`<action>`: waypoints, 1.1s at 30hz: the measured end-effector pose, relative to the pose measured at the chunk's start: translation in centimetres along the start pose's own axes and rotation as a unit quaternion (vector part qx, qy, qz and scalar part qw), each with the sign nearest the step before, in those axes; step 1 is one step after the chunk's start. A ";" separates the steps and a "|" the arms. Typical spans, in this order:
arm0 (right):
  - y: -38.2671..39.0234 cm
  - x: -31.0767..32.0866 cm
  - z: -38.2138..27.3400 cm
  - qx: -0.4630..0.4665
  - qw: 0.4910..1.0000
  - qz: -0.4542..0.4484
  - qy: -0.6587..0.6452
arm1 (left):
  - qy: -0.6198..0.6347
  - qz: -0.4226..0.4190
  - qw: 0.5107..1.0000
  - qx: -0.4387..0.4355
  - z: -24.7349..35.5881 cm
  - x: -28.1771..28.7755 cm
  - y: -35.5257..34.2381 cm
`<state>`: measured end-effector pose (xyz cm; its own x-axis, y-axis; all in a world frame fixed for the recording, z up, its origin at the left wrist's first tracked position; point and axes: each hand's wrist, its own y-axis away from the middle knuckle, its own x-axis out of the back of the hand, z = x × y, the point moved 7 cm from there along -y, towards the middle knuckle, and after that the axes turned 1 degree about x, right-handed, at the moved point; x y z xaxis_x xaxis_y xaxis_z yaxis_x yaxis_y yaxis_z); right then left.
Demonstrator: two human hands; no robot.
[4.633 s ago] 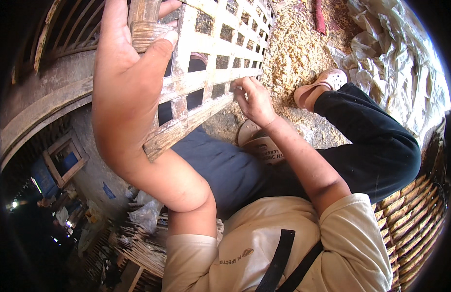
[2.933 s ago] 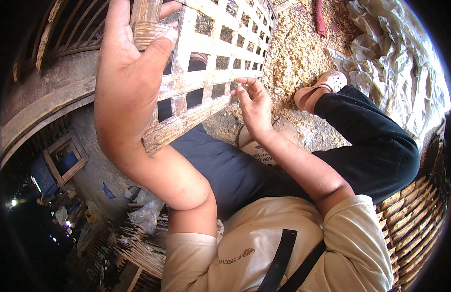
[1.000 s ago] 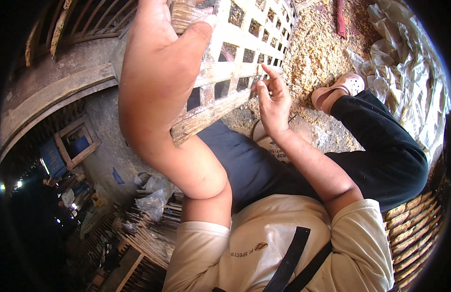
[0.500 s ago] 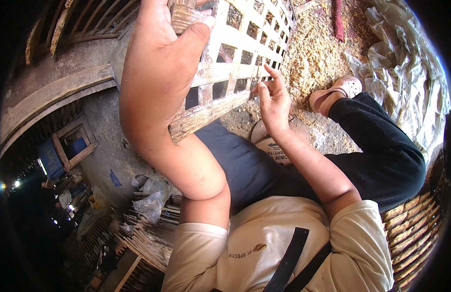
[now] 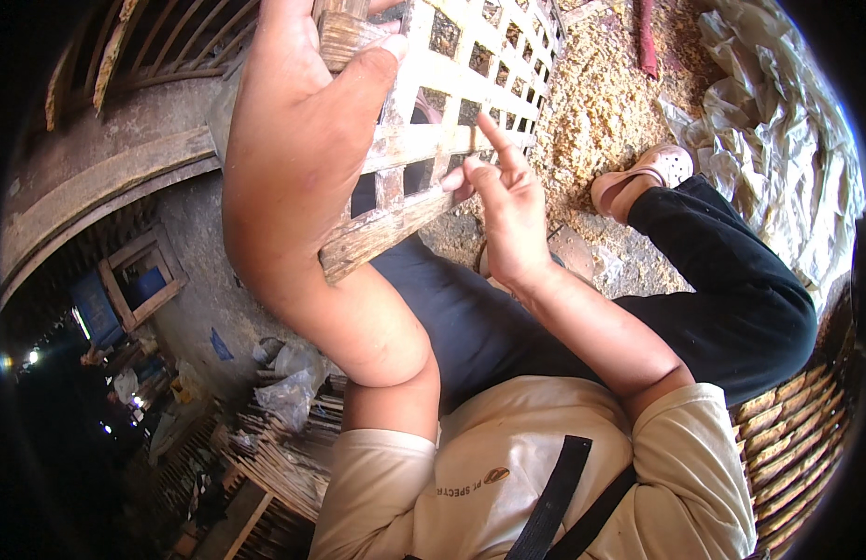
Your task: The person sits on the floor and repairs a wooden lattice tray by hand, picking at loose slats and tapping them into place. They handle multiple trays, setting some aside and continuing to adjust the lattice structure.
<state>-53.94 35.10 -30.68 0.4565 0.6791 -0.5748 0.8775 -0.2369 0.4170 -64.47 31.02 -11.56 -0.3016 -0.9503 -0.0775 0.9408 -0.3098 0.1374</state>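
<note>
My left hand, at upper left, is wrapped round an upright wooden piece of a pale, weathered bamboo lattice held at a tilt. My right hand is at the lattice’s lower rail, index finger raised against the slats, thumb and other fingers bent together at the rail’s edge. Whatever those fingertips pinch is too small to make out. My dark-trousered legs lie beneath, one foot in a pale pink clog.
Crumbly litter covers the floor, with a red strip above it and crumpled plastic sheeting at the right. Bamboo slats are at lower right. A concrete wall, wooden frame and cluttered plastic bags fill the left.
Since the earliest frame, hands and lattice sit a little farther right in view. In the last half second, my right hand has shifted left along the rail, thumb and index finger repositioned.
</note>
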 end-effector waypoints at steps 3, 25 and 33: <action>-0.7 1.3 0.1 -0.002 0.999 0.033 0.002 | -0.063 0.035 0.997 -0.005 0.3 -1.0 0.2; 0.6 0.9 -1.8 0.105 0.991 0.012 0.086 | -0.140 -0.003 0.990 -0.011 0.3 -2.0 0.3; 2.4 -1.7 -3.4 0.057 0.997 -0.027 -0.047 | -0.160 -0.008 0.987 -0.026 0.4 -2.4 0.1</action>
<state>-53.14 35.82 -26.32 0.4145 0.6270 -0.6596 0.9101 -0.2830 0.3029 -63.70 33.28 -10.96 -0.3426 -0.9088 0.2381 0.9395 -0.3313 0.0872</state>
